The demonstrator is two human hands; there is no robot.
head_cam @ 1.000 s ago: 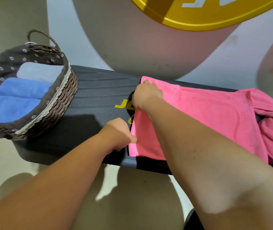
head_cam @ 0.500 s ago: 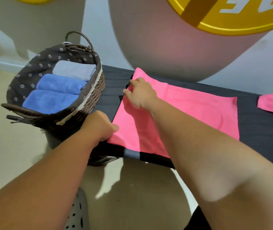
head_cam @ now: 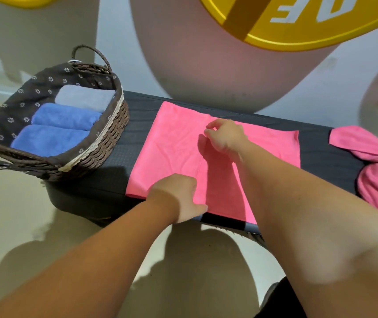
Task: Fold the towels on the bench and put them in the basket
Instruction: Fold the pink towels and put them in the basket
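Three folded towels (head_cam: 66, 115) lie in the basket (head_cam: 107, 143), the left hand (head_cam: 176, 198) and right hand (head_cam: 227, 136) each pinch the pink towel (head_cam: 174, 143) lying part-folded on the worktop (head_cam: 314, 152), and a crumpled towel (head_cam: 371, 166) waits unfolded nearby.

Bench (head_cam: 314, 148): basket (head_cam: 105, 143), flat towel (head_cam: 176, 138), crumpled towel (head_cam: 371, 157)

This looks like a gym or workout corner. A large yellow weight plate (head_cam: 298, 31) with white lettering hangs at the far right. Below it, a dark ribbed exercise bench (head_cam: 119, 161) stands on a pale floor (head_cam: 11, 214).
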